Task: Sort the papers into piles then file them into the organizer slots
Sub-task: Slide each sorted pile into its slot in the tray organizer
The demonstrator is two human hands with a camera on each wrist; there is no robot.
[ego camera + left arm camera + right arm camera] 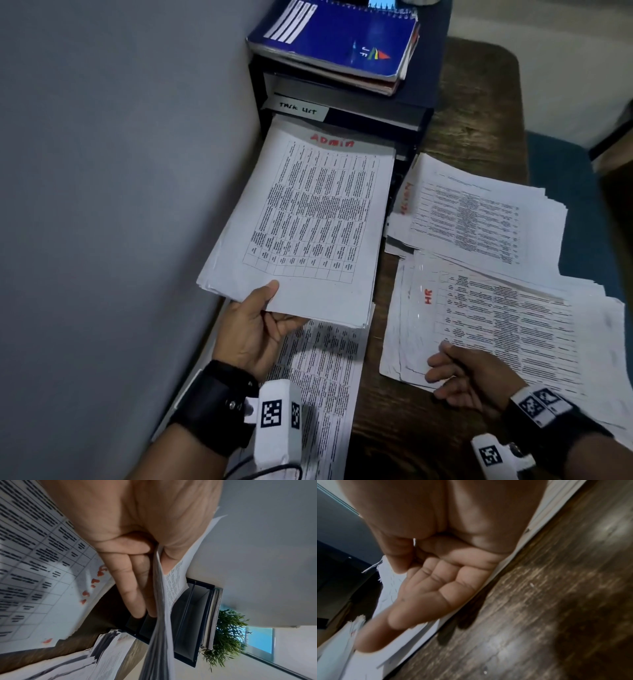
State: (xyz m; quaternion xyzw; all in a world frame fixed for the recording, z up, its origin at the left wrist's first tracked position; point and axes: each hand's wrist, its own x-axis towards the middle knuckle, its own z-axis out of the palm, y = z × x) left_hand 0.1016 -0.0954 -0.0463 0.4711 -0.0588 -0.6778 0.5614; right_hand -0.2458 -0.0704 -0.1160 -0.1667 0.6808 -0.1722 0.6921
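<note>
White printed "ADMIN" paper stack [301, 222], frame centre, enters the black slotted organizer [342, 113]; the left hand [255, 329] pinches its near edge to steer it. The right hand [469, 373], fingers relaxed, steadies the white "HR" pile [496, 318] lower right.

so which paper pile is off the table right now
The ADMIN pile: the left hand holds it up at the organizer; the HR pile lies flat.

Matt printed paper stack [308, 219] (edges slightly ragged); worn, grainy wood table [476, 144]; glossy notebook cover [346, 37].
</note>
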